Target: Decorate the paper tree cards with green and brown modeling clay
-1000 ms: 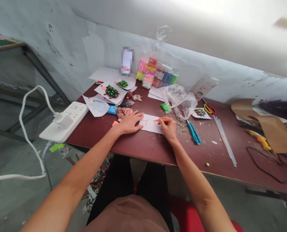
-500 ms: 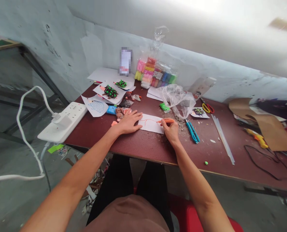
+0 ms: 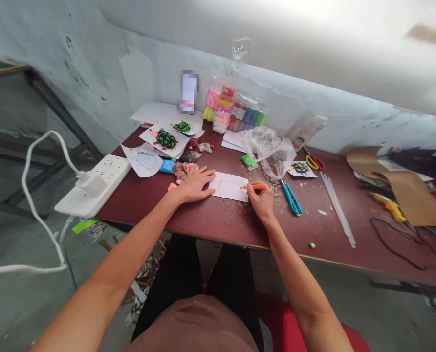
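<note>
A white sheet of paper (image 3: 229, 190) lies on the dark red table, bearing a curved orange line. My left hand (image 3: 195, 186) rests flat with fingers apart, its fingertips on the paper's left edge. In my right hand (image 3: 262, 200) I grip an orange marker (image 3: 255, 186), its tip at the right side of the sheet, by the end of the drawn line. Brown and pinkish lumps of modelling clay (image 3: 183, 171) sit just behind my left hand. A blue utility knife (image 3: 292, 198) lies right of my right hand.
Finished-looking hedgehog cards (image 3: 165, 139) and a blue hedgehog drawing (image 3: 144, 161) lie at the left, near a white power strip (image 3: 93, 188). Bagged coloured clay (image 3: 236, 112) and a crumpled plastic bag (image 3: 267, 146) stand behind. Scissors (image 3: 314, 162), glue sticks (image 3: 338, 210) and a glue gun (image 3: 390, 208) lie right.
The orange line reaches a little further right and down on the paper, with the marker's tip at its end. My left hand stays in place on the sheet.
</note>
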A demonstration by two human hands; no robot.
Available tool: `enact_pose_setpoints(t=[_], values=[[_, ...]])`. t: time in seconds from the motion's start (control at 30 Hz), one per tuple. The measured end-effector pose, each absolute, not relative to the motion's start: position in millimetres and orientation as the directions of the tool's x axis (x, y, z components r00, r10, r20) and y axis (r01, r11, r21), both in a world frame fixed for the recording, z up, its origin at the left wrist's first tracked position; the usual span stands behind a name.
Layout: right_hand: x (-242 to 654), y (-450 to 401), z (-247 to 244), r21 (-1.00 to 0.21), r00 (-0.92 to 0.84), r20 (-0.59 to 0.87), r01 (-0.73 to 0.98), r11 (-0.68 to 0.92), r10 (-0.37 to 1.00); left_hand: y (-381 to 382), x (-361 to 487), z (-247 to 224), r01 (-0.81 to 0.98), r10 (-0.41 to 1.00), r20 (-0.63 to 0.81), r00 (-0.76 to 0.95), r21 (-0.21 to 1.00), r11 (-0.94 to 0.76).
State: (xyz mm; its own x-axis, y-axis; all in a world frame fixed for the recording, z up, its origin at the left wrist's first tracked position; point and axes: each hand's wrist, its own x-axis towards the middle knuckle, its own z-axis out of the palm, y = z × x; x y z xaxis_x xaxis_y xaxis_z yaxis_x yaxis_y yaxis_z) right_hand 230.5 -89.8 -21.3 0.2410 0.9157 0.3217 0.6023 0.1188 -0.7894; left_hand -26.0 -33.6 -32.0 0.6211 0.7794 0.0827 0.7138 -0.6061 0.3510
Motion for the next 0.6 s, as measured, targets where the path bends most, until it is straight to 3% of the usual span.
enact_pose_setpoints(t=[0.6], values=[[228.4, -97.4, -19.3, -0.820, 0.237, 0.284, 0.562, 0.108, 0.929, -34.3, -25.8, -30.6, 0.727, 0.787, 0.061, 0.614, 0.345, -0.594]])
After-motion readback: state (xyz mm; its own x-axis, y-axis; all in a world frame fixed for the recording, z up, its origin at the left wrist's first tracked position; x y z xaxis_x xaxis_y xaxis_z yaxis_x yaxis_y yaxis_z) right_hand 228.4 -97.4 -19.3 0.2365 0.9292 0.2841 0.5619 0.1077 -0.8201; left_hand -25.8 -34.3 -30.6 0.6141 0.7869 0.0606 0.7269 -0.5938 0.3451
